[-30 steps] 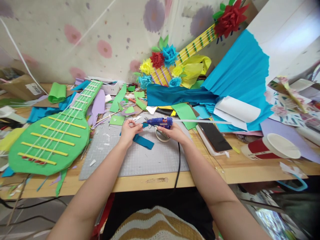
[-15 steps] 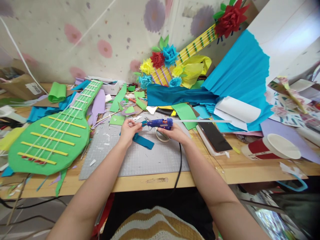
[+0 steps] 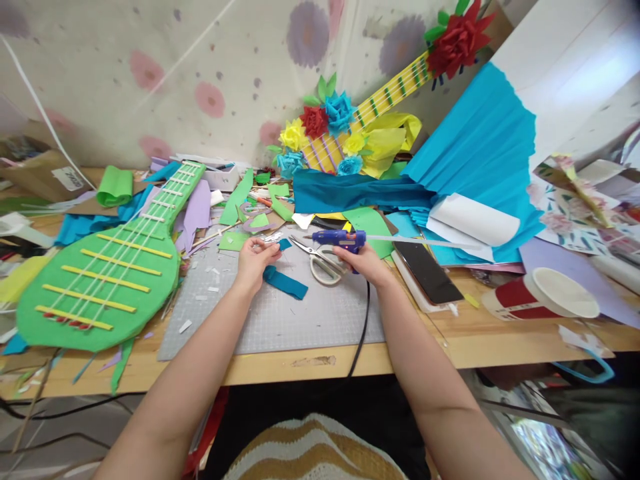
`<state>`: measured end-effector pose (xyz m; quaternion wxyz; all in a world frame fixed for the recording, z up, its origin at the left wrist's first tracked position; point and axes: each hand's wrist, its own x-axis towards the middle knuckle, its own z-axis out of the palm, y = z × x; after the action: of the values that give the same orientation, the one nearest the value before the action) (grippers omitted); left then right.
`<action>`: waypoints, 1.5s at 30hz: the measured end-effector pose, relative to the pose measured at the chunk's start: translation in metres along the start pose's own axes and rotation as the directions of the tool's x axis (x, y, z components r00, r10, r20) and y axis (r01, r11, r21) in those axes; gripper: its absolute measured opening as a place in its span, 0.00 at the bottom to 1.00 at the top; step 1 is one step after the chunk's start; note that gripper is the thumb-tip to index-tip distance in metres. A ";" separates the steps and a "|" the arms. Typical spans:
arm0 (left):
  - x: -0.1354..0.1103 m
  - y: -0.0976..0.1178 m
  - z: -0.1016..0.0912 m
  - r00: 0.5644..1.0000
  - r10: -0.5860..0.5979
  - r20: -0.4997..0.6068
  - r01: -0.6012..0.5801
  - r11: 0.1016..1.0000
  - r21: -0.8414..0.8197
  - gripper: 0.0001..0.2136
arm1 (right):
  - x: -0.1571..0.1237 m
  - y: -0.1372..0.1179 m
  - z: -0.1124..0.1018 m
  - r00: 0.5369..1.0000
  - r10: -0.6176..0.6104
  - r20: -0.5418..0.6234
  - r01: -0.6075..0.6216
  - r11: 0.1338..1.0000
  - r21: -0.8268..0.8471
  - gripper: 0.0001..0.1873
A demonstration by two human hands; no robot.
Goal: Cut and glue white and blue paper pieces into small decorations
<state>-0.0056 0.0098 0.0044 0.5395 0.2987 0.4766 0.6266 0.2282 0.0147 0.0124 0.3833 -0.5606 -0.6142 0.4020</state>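
My right hand [image 3: 367,262] is wrapped round a blue hot glue gun [image 3: 341,239], its nozzle pointing left and a long glue stick [image 3: 407,240] jutting from its back. My left hand [image 3: 255,262] pinches a small piece of teal crepe paper [image 3: 285,245]. Just below that hand, a longer teal paper strip [image 3: 286,283] lies on the grey cutting mat [image 3: 320,327]. Scissors [image 3: 320,261] with pale handles rest on the mat beneath the glue gun, partly behind my right hand.
A green paper-covered lute shape [image 3: 100,280] lies at the left. A yellow flower-decorated guitar shape [image 3: 393,97] leans on the back wall. To the right are a phone [image 3: 431,270], a paper cup [image 3: 543,295] and blue crepe paper [image 3: 480,140]. A black cord [image 3: 364,327] hangs over the table edge.
The glue gun has moved right, so its nozzle is now apart from the teal piece in my left hand. More of the scissors shows. My left hand has barely moved.
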 end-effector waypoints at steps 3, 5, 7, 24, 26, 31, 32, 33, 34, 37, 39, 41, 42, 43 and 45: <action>0.001 -0.002 0.000 1.000 -0.001 0.003 0.001 1.000 -0.014 0.22 | 0.007 0.010 -0.010 0.988 0.098 -0.121 -0.097 0.995 0.010 0.22; 0.002 -0.003 0.000 1.000 -0.001 0.010 0.001 1.000 -0.020 0.22 | 0.012 0.016 -0.013 0.977 0.117 -0.176 -0.129 0.990 -0.057 0.22; 0.002 -0.004 -0.001 1.000 -0.006 0.018 0.006 1.000 -0.031 0.22 | 0.014 0.022 -0.014 0.973 0.111 -0.202 -0.139 0.982 -0.129 0.22; 0.001 0.001 0.001 0.998 -0.045 -0.050 0.042 0.997 -0.067 0.22 | 0.013 0.022 -0.016 0.987 -0.035 -0.158 -0.031 0.919 -0.394 0.29; 0.002 0.000 0.000 0.998 -0.039 -0.058 0.034 0.996 -0.078 0.22 | 0.006 0.015 -0.023 0.975 -0.090 -0.202 -0.027 0.860 -0.510 0.30; 0.002 -0.001 0.001 0.999 -0.031 -0.043 0.026 0.991 -0.131 0.22 | -0.016 -0.014 -0.041 0.979 0.183 -0.096 -0.188 0.604 -0.775 0.24; 0.002 -0.001 0.001 0.999 -0.031 -0.035 0.026 0.989 -0.144 0.22 | -0.019 -0.020 -0.040 0.966 0.257 -0.025 -0.178 0.591 -0.787 0.23; 0.002 -0.001 0.001 0.999 -0.031 -0.027 0.026 0.988 -0.154 0.22 | -0.021 -0.025 -0.036 0.962 0.270 0.045 -0.136 0.614 -0.777 0.23; 0.002 -0.001 0.002 0.999 -0.031 -0.021 0.027 0.987 -0.158 0.23 | -0.021 -0.030 -0.030 0.963 0.245 0.110 -0.083 0.662 -0.745 0.23; 0.001 -0.001 0.002 0.999 -0.035 -0.027 0.031 0.991 -0.131 0.24 | -0.011 -0.038 0.006 0.970 0.041 0.239 0.078 0.881 -0.466 0.19; 0.000 -0.002 0.003 0.999 -0.034 -0.037 0.030 0.994 -0.106 0.25 | 0.001 -0.041 0.039 0.970 -0.029 0.242 0.066 0.987 -0.146 0.18; 0.000 -0.002 0.003 0.998 -0.035 -0.047 0.030 0.995 -0.099 0.25 | 0.013 -0.041 0.069 0.973 -0.012 0.229 -0.013 0.994 0.107 0.21; 0.000 -0.002 0.002 0.998 -0.037 -0.057 0.032 0.995 -0.099 0.25 | 0.017 -0.040 0.082 0.976 -0.007 0.219 -0.036 0.981 0.192 0.23; 0.001 -0.002 0.002 0.997 -0.040 -0.068 0.034 0.995 -0.098 0.25 | 0.021 -0.039 0.093 0.977 0.009 0.212 -0.063 0.966 0.250 0.24; 0.002 -0.002 0.001 0.996 -0.038 -0.082 0.031 0.996 -0.086 0.25 | 0.026 -0.037 0.107 0.982 0.045 0.184 -0.103 0.943 0.317 0.25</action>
<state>-0.0041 0.0117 0.0023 0.5421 0.2409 0.4767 0.6487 0.1140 0.0325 0.0060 0.4000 -0.4752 -0.5490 0.5592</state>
